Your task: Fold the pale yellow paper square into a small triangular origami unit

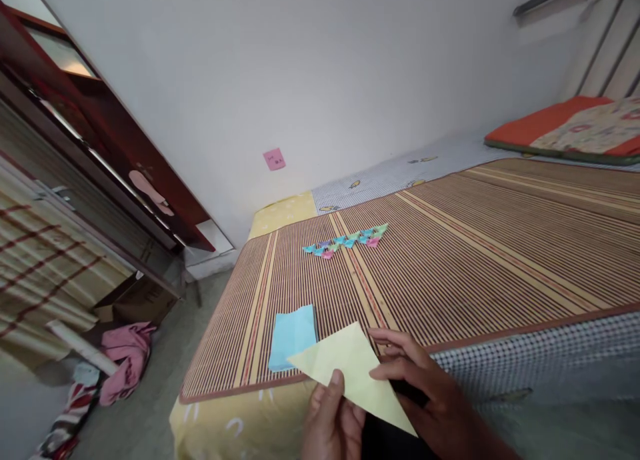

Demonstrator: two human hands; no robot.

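At the bottom centre of the frame, a yellow paper [357, 373] folded into a triangle is pinched by the left hand [333, 423] and the right hand [430, 397], above the bed edge. The crease could be skewed if either thumb slips; the blue paper [293, 335] lying just beside could be brushed off the mat [475, 247].

Left hand [333, 423] low, thumb pressed forward; right hand [425, 393] beside it, fingers seemingly pinching.

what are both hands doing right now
Left hand: closed on the yellow folded paper, thumb on top.
Right hand: fingers pinching the same paper's right edge.
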